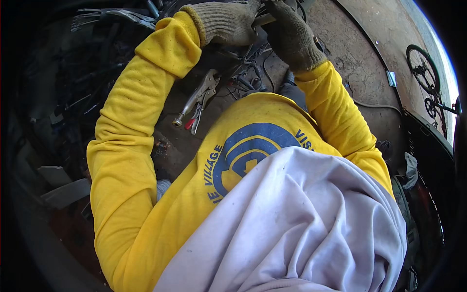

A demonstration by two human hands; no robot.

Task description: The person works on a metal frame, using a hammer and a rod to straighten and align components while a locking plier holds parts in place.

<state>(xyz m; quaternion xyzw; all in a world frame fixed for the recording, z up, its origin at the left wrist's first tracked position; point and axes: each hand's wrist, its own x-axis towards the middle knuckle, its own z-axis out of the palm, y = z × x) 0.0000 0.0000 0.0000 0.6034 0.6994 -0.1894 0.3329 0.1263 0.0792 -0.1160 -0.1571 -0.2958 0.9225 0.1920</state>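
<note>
My left hand (227, 23), in a grey-brown knitted glove, reaches to the upper edge of the picture, its fingers curled and partly hidden. Close beside it, my right hand (293, 38) wears a matching glove and bends downward with closed fingers. Between the two shows a short grey flat metal bar (264, 20); the hands close around its ends, most of it covered. Below my left hand, locking pliers (198, 100) with a red release lever sit tilted, jaws up, next to dark metal parts (233, 54). What the jaws grip is unclear.
Thin metal rods (90, 19) lie at the upper left. Pale flat pieces (67, 191) rest in the dark clutter at lower left. A cable (377, 105) crosses the stained floor (340, 29). To the right are a bicycle (423, 69) and a grey rag (411, 170).
</note>
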